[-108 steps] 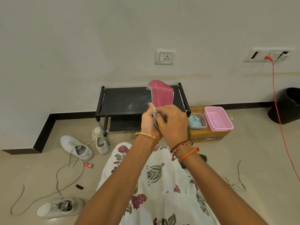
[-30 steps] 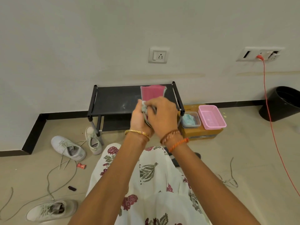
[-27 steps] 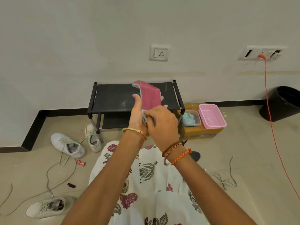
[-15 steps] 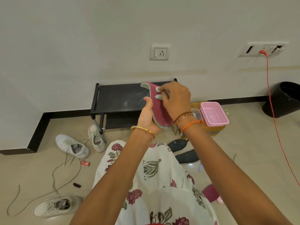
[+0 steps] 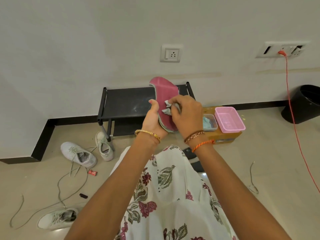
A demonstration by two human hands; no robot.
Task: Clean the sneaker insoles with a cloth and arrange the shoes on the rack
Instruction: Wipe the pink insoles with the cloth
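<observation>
against wall, insole (image 5: pixel 165 97) in left grip (image 5: pixel 153 121)

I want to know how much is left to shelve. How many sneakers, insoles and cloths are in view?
Pale lace-up sneakers on the floor: 3
Pink foam insole, held by the left hand: 1
Grey cloth, gripped by the right hand: 1
Total: 5
</observation>
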